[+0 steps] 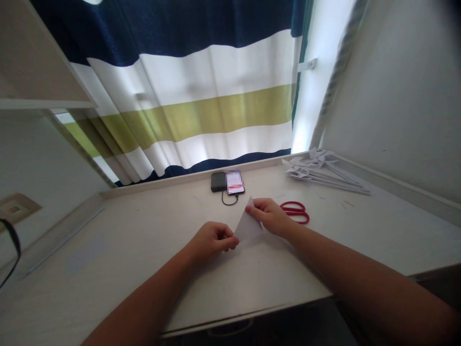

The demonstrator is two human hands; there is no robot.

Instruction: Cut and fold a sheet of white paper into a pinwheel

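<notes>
A striped curtain (pixel 201 105) in navy, white and olive bands hangs across the far side of the scene, behind the desk. The pale wood-grain desk (pixel 126 250) spans the view from left to right, with a raised lip along its far and right edges. At the far right corner of the desk lies a pile of folded white paper pieces (pixel 320 170), pointed heads to the left and long thin tails fanning to the right. Both forearms enter from the near edge. The left hand (pixel 211 242) is curled, thumb and forefinger pinching the near left corner of a white folded paper triangle (pixel 248 226). The right hand (pixel 272 216) pinches the far top point of the same triangle. The paper sits at the centre of the desk between the two hands, its lower edge on or just above the surface. Red-handled scissors (pixel 296 211) lie flat just beyond the right hand, to its right. A black power bank (pixel 218 181) rests near the far edge, touching a phone (pixel 235 182), with a thin black cable (pixel 228 201) looping toward the near side.
</notes>
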